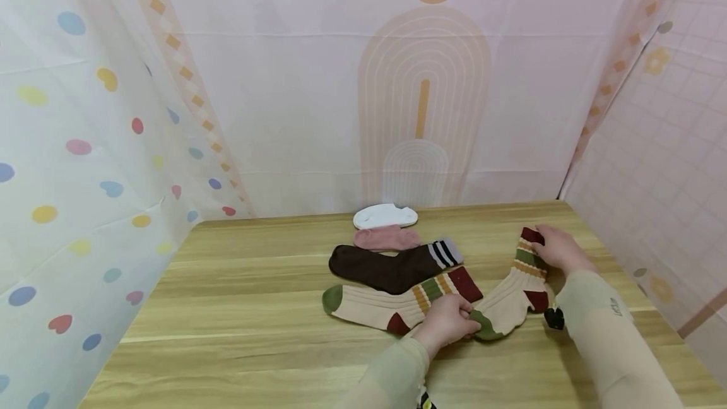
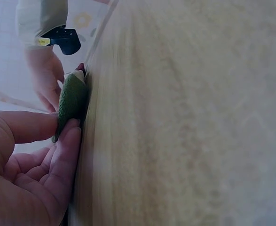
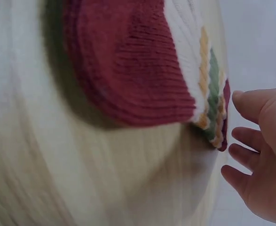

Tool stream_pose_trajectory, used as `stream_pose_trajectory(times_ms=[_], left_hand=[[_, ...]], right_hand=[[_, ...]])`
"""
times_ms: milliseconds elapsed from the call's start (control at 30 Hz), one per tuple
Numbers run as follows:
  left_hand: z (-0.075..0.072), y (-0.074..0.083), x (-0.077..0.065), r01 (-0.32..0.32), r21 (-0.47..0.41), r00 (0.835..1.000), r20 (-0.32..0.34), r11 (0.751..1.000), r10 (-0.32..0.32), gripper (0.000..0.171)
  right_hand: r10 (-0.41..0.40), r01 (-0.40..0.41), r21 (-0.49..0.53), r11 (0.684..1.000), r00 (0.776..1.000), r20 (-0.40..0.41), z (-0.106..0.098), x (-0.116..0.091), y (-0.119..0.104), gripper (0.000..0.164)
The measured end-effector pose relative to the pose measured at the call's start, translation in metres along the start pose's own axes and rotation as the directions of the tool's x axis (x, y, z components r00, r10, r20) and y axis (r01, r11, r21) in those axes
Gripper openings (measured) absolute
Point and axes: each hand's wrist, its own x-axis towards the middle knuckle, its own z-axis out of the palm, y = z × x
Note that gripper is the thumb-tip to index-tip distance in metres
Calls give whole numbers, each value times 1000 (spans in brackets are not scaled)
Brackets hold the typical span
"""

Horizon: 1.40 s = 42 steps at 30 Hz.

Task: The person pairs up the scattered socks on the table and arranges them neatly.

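Note:
A cream sock (image 1: 501, 300) with a green toe, burgundy heel and striped cuff lies at the right side of the table. My left hand (image 1: 447, 322) pinches its green toe (image 2: 73, 101) between thumb and fingers. At the other end, my right hand (image 1: 559, 248) has its fingertips right at the burgundy cuff (image 3: 226, 96); in the right wrist view its thumb and fingers are spread apart. A matching cream sock (image 1: 369, 308) lies to the left, partly behind my left hand, with its cuff pointing right.
Behind the matching sock lie a dark brown sock (image 1: 375, 269) with a striped grey cuff, a pink sock (image 1: 386, 238) and a white sock (image 1: 383, 216), in a column on the wooden table (image 1: 238, 320). Patterned cloth (image 1: 284, 112) hangs around the back and sides.

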Motion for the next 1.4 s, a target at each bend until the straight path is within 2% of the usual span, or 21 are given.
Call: stream_pose_trajectory(times_ms=[167, 500, 733, 867, 1000, 1133, 1400], left_hand=[[0, -1, -1, 0, -4, 1000, -8, 1000, 0, 18], [0, -3, -2, -2, 18, 1000, -25, 1000, 3, 19], [-1, -3, -4, -2, 7, 1000, -24, 1000, 2, 20], [-1, -3, -4, 1, -6, 1000, -14, 1000, -1, 19], [-1, -3, -4, 5, -11, 1000, -14, 1000, -5, 19], [0, -4, -4, -2, 1, 1000, -17, 1000, 2, 19], [1, -3, -5, -12, 18, 1000, 1, 1000, 12, 20]], right_hand=[[17, -15, -31, 999, 998, 58, 4, -4, 0, 55], [27, -26, -41, 999, 999, 36, -1, -10, -4, 43], [85, -86, -42, 995, 996, -12, -1, -13, -6, 42], [80, -79, -13, 997, 995, 51, -4, -11, -3, 47], [82, -93, 77, 993, 988, 129, -9, -11, -2, 50], [95, -113, 119, 986, 985, 146, -10, -13, -2, 47], [110, -127, 114, 985, 983, 144, -11, -16, -3, 42]])
